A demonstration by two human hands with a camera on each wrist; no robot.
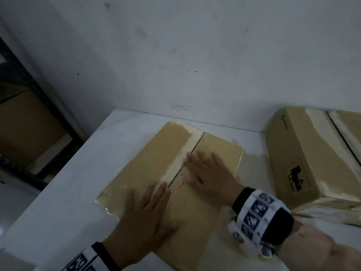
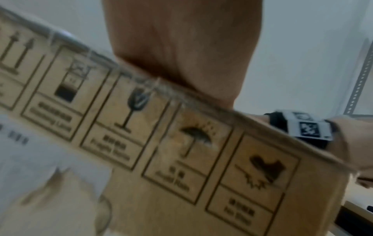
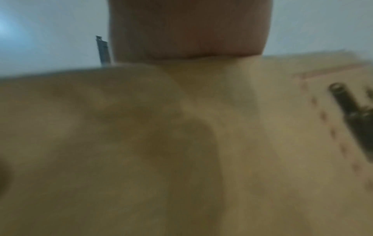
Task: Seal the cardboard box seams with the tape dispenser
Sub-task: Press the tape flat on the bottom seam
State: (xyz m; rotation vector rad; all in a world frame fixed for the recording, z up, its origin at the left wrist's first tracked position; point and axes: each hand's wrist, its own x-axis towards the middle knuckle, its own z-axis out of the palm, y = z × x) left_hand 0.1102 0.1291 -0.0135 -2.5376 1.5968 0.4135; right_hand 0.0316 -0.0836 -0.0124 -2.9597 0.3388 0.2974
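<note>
A brown cardboard box lies on the white table, its two top flaps meeting at a dark centre seam edged by a pale strip. My left hand rests flat on the near end of the box, fingers straight, fingertips at the seam. My right hand lies flat on the right flap, fingers spread beside the seam. In the left wrist view my left hand's palm presses the top edge above the box side with printed handling symbols. The right wrist view shows my right hand's palm on blurred cardboard. No tape dispenser is in view.
A second cardboard box stands close at the right, with another box behind it. The wall runs just behind the table. A dark shelf frame holding a carton stands off the table's left edge.
</note>
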